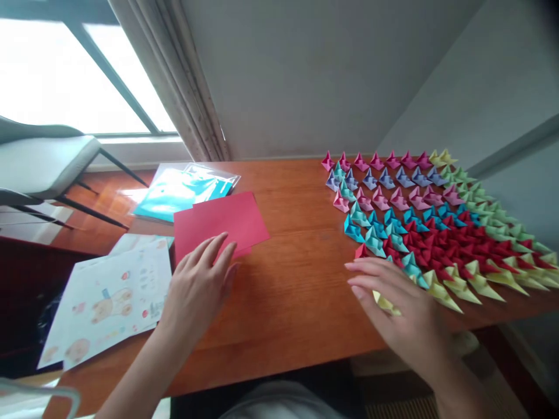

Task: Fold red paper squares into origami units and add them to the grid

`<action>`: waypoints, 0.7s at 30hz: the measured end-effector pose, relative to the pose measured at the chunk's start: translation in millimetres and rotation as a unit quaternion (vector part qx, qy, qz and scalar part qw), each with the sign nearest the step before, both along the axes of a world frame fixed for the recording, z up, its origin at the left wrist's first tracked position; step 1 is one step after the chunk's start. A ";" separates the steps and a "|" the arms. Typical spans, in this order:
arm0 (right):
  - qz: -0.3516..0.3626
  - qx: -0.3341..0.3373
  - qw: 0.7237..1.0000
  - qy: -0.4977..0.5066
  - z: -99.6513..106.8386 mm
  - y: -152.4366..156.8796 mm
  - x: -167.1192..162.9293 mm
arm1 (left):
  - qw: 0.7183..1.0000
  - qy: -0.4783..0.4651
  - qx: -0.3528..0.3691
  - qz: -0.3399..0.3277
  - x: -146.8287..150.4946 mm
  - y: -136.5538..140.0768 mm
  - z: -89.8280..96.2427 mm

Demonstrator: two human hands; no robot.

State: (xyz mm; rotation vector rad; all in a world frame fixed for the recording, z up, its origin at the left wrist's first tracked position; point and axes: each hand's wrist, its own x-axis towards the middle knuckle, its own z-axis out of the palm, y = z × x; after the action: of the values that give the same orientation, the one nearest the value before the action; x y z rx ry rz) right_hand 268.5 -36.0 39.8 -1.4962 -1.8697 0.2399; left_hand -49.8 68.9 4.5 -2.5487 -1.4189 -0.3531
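My left hand (197,282) hovers over or rests on the near edge of some red paper sheets (229,216), its fingers stretched out; whether it touches them I cannot tell. At the right, my right hand (402,308) is open beside the nearest folded paper boats, fingers extended and nothing visible in them. Partly hidden under its fingers is a pale yellow paper boat (386,304). Rows of folded boats spread beyond it: a dense cluster of red boats (445,249), with blue boats (393,221), pink boats (379,199) and purple boats (386,178) farther back.
A clear packet of blue paper (181,195) lies at the wooden table's (288,314) back left. White printed sheets (117,297) with cartoon bears overhang the left edge. A chair (48,160) stands by the window, and a wall (297,81) rises behind the table.
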 end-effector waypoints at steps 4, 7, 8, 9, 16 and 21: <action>0.012 -0.023 0.999 0.019 -16.1 3.5 -27.1 | 0.997 0.070 -0.040 -0.019 2.4 17.2 9.9; 0.040 -0.031 0.998 0.031 -15.7 2.1 -42.1 | 0.990 0.119 -0.078 -0.007 11.8 21.8 19.3; 0.046 -0.032 0.998 0.035 -14.9 1.0 -46.0 | 0.988 0.127 -0.089 0.001 14.8 22.5 21.9; 0.050 -0.033 0.997 0.038 -14.5 -0.3 -49.2 | 0.986 0.130 -0.100 0.001 17.5 22.9 24.0; 0.052 -0.042 0.997 0.047 -22.8 -11.5 -55.7 | 0.984 0.125 -0.130 0.008 21.2 26.7 29.1; 0.050 -0.059 0.995 0.055 -29.8 -17.8 -57.6 | 0.976 0.140 -0.165 0.013 21.3 32.6 33.8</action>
State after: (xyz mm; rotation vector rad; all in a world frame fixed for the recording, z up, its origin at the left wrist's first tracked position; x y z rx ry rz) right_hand 210.9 -53.8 9.9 -1.4384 -1.8703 0.4786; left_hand -28.5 101.5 38.3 -2.6873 -1.5020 0.2623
